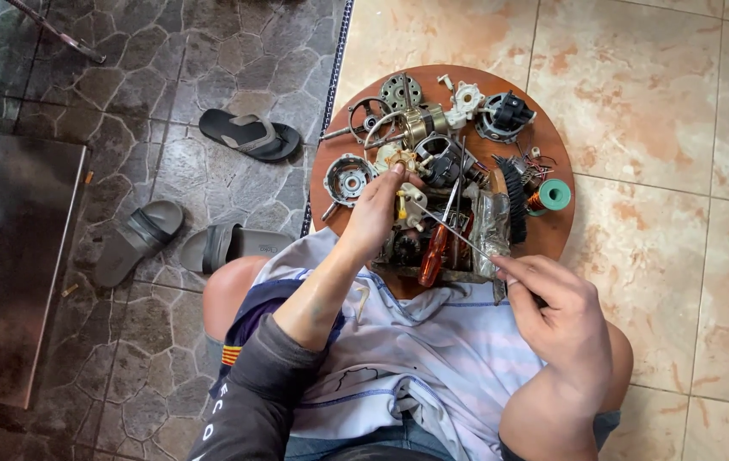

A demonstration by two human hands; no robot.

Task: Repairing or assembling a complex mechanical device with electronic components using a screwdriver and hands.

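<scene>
I sit over a round wooden tray (343, 128) heaped with small motor parts. My left hand (374, 212) reaches into the pile, fingertips on a small brass-coloured part (400, 160) near the middle. My right hand (552, 312) pinches the handle end of a thin metal rod tool (450, 230), whose tip points toward the left hand. A screwdriver with an orange-red handle (434, 252) lies on the tray between both hands. A round metal end cap (349, 179) sits just left of my left hand.
A black brush (515, 198), a green wire spool (554, 195), a wound rotor (420, 126) and a black housing (505, 115) lie on the tray. A black flip-flop (249, 135) and two grey slides (138, 241) sit on the stone floor left. A metal sheet (5, 265) lies far left.
</scene>
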